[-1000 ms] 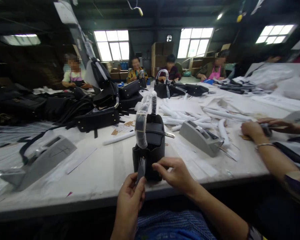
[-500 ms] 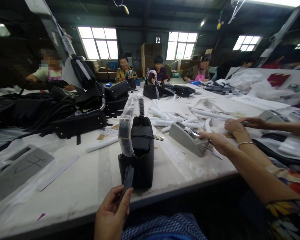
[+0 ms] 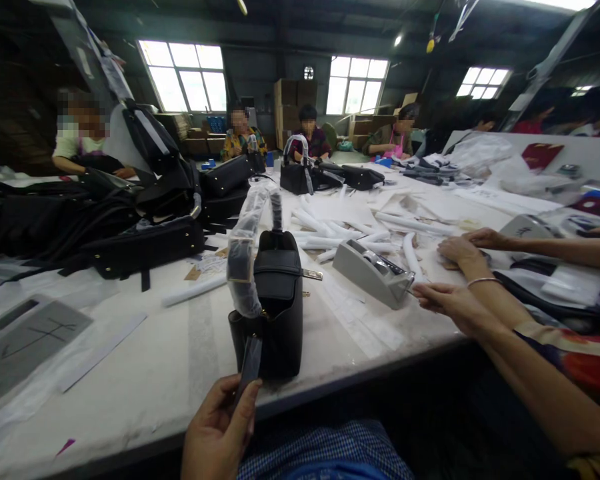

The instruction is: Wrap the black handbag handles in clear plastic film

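A black handbag (image 3: 283, 333) stands upright near the table's front edge, its handle (image 3: 245, 250) wrapped in clear film. My left hand (image 3: 223, 423) pinches a dark strap (image 3: 251, 363) hanging at the bag's near left side. A metal-tipped strap (image 3: 311, 274) sticks out to the right from the bag's top. Right of the bag sits a grey tape dispenser (image 3: 370, 275). At its front end, the fingers of my right hand (image 3: 443, 300) are pinched together on the end of the clear tape, which is barely visible.
Black bags (image 3: 145, 247) are piled at the left, behind another grey dispenser (image 3: 30, 347). White rolls (image 3: 320, 230) litter the table (image 3: 145, 407). A co-worker's hands (image 3: 460, 250) are close beyond my right hand. People sit across the table.
My right hand has shifted from over the dispenser's front end to just right of it. My left hand still holds the dark strap. The whole view has shifted slightly.
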Motion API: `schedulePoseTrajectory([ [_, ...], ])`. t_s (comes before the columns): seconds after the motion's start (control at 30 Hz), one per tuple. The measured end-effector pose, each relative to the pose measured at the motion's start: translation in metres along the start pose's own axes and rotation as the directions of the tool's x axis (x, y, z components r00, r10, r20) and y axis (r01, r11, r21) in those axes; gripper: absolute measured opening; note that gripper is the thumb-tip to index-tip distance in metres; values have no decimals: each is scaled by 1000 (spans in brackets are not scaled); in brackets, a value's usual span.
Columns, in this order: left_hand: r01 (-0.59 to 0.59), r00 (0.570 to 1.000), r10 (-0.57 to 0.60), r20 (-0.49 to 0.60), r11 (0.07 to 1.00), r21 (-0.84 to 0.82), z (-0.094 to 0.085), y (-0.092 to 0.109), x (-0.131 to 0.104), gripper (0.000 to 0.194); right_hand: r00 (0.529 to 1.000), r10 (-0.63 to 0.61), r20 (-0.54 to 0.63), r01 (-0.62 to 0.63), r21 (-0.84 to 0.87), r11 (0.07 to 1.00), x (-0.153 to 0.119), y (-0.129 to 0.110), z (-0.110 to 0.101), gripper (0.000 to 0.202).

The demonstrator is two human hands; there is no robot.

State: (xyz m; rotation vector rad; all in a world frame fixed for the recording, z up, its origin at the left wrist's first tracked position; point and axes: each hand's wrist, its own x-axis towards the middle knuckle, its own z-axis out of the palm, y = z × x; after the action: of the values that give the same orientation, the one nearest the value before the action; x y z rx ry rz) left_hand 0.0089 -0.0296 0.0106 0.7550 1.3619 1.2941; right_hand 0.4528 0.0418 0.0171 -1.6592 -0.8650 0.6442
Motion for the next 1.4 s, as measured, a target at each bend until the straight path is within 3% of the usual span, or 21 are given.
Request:
schedulePoseTrajectory([
  [0.13, 10, 1000, -9, 26, 1000, -9, -1, -2, 1, 56, 996, 75, 47, -75, 12, 997, -25, 7, 12, 57],
  [0.23, 9, 1000, -8, 21, 1000, -12, -3, -5, 2, 61, 974, 31, 226, -31, -4, 1000, -71, -11, 41, 47],
  [0.3, -12, 999, 12, 43, 1000, -7, -4, -8, 2, 61, 911, -21, 412, 27, -7, 1000, -112, -33, 71, 38],
  [0.4, -81, 992, 79, 96, 996, 23, -5, -10, 2, 54, 748, -75, 660, 37, 72, 997, -169, -69, 123, 32],
  [0.43, -111, 988, 107, 110, 993, 32, -5, -10, 2, 49, 697, -93, 711, 22, 109, 994, -183, -79, 140, 32],
  [0.5, -175, 977, 167, 136, 983, 52, -6, -9, 1, 40, 643, -133, 755, 21, 157, 987, -203, -94, 170, 32],
  [0.57, -239, 962, 226, 152, 969, 68, -6, -7, 0, 33, 657, -154, 738, 67, 146, 987, -211, -100, 194, 33],
  [0.63, -274, 953, 261, 155, 959, 67, -8, -6, -1, 31, 703, -141, 697, 126, 72, 989, -212, -102, 209, 35],
  [0.7, -261, 955, 251, 157, 964, 48, -10, -6, -2, 32, 739, -118, 664, 180, -25, 983, -209, -102, 215, 36],
  [0.77, -207, 963, 200, 179, 978, 22, -12, -5, -2, 35, 744, -100, 660, 213, -92, 973, -206, -102, 214, 36],
  [0.83, -106, 967, 109, 228, 994, -29, -14, -3, -3, 37, 720, -87, 688, 209, -96, 973, -201, -99, 210, 35],
  [1.0, 185, 933, -92, 347, 952, -245, -18, 2, -7, 35, 537, -85, 839, 28, 83, 996, -192, -84, 205, 31],
  [1.07, 225, 930, -117, 348, 931, -288, -17, 0, -7, 35, 544, -90, 834, -21, 121, 992, -194, -78, 205, 30],
  [1.3, 268, 902, -171, 395, 942, -204, -8, -1, -3, 46, 726, -189, 661, 134, 133, 982, -217, -70, 219, 24],
  [1.4, 288, 882, -189, 431, 941, -176, -7, 3, -6, 46, 739, -103, 666, -31, 186, 982, -222, -69, 224, 23],
])
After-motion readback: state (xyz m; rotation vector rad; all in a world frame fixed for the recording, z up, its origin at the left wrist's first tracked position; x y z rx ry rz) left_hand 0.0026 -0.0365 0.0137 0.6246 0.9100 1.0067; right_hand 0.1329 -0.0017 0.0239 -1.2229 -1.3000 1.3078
